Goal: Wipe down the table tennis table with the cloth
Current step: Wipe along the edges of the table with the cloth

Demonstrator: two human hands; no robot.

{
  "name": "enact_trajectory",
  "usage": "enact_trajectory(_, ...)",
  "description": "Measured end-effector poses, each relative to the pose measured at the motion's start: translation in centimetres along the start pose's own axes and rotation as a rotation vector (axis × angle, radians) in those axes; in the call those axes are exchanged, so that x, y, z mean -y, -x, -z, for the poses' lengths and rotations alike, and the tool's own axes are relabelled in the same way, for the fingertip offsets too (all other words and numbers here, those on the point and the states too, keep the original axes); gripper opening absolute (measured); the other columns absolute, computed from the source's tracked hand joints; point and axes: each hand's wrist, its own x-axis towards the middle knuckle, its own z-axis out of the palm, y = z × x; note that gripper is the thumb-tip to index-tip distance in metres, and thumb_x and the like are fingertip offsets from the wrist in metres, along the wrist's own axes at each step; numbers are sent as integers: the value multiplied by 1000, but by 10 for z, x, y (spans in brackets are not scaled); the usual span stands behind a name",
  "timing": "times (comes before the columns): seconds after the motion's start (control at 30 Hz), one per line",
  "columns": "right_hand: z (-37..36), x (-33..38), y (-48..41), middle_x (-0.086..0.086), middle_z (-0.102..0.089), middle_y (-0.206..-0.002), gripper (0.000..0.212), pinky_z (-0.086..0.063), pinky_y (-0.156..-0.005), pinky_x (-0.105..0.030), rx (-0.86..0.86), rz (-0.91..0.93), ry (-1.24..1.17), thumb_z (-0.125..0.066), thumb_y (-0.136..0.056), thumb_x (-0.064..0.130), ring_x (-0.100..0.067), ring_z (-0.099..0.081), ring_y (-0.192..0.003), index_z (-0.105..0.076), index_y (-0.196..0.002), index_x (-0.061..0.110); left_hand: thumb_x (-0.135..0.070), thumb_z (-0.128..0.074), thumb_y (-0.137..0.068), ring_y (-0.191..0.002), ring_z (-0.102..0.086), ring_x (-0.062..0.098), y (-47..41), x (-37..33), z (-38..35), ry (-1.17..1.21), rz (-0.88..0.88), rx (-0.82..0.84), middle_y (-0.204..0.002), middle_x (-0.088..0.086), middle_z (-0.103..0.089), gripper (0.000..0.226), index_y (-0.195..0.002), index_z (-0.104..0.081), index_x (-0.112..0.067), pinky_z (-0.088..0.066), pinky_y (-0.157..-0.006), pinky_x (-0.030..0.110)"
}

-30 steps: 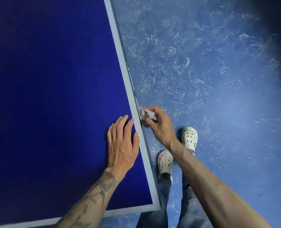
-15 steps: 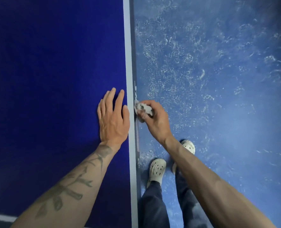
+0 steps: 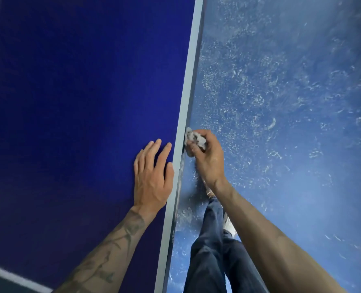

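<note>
Head cam looking down: left hand (image 3: 152, 176) lies flat on the blue table (image 3: 80, 102), fingers straight, right by the white edge line. Right hand (image 3: 207, 157) grips a balled-up cloth (image 3: 195, 138), pressed against the table's side edge. Scuffed blue floor (image 3: 291, 102) below.

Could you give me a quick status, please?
Left hand flat on table. Right hand presses cloth to its side edge. Nothing visible blocking the edge.
</note>
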Motion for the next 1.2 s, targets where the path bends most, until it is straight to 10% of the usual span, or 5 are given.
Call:
enact_trajectory(0.23,13,-4,43,-4,-71,-93,13,-55,-70,-22,100,-48,91,-70,-101,2,-11,-67,-73,-67,-110,11,-26,-46,-105,-147,-40,31,-63,-16,0,42,41,-4,-158,12,-47,46,-149,-57,-14,-35,-120,54)
enact_trajectory(0.7,10,54,-81,-2,-74,-102,15,-60,-85,-53,41,-115,181,-77,-99,27,-30,-73,-90,-70,-111,32,-23,-45,-104,-142,-45,34,-242,-31,-1,28,-2,28,-154,14,-50,46,-147,-58,-12,-38,-116,51)
enact_trajectory(0.93,1,106,-216,-29,-67,-99,15,-55,-72,-39,-63,-40,54,-69,-103,7,-26,-63,-78,-63,-116,1,-19,-52,-104,-137,-50,34,-317,-36,-7,0,-5,-1,-147,15,-54,43,-146,-59,-11,-42,-113,52)
enact_trajectory(1.07,2,107,-210,-25,-67,-99,13,-55,-78,-55,-22,-60,68,-70,-103,12,-39,-66,-82,-66,-114,7,-21,-51,-105,-139,-49,36,-377,-39,-12,-21,14,-15,-149,16,-53,43,-147,-59,-12,-40,-115,51)
enact_trajectory(1.2,3,114,-220,-18,-64,-105,19,-59,-71,-40,-31,-73,59,-72,-100,10,-24,-68,-81,-71,-108,28,-30,-46,-107,-146,-42,35,-439,-48,-24,-20,51,-23,-157,16,-47,48,-153,-53,-17,-34,-120,53)
